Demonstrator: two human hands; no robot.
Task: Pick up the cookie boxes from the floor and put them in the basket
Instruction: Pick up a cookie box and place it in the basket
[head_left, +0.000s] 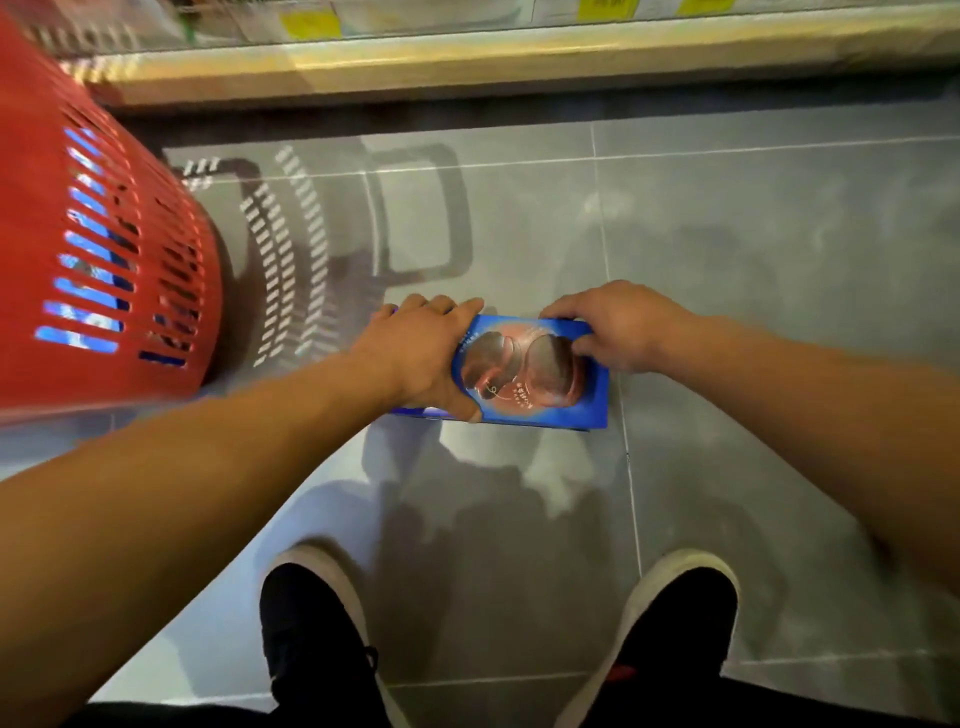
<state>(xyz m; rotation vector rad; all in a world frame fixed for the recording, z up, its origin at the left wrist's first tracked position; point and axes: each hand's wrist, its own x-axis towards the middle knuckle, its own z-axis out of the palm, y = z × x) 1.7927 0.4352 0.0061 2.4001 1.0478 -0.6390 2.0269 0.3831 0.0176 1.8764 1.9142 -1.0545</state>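
Counted: one red basket (104, 249), one blue cookie box (540, 374) outside it, two hands, two shoes

cookie box (540, 374): glossy card | basket (78, 249): red plastic | floor (753, 218): glossy tile

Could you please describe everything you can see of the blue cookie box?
The cookie box is a flat blue carton, seemingly cardboard, with two brown round cookies printed on its top face. It lies face up, low over the grey floor, to the right of the red basket. The left hand grips its left end and the right hand holds its far right corner. Another blue edge shows beneath it.
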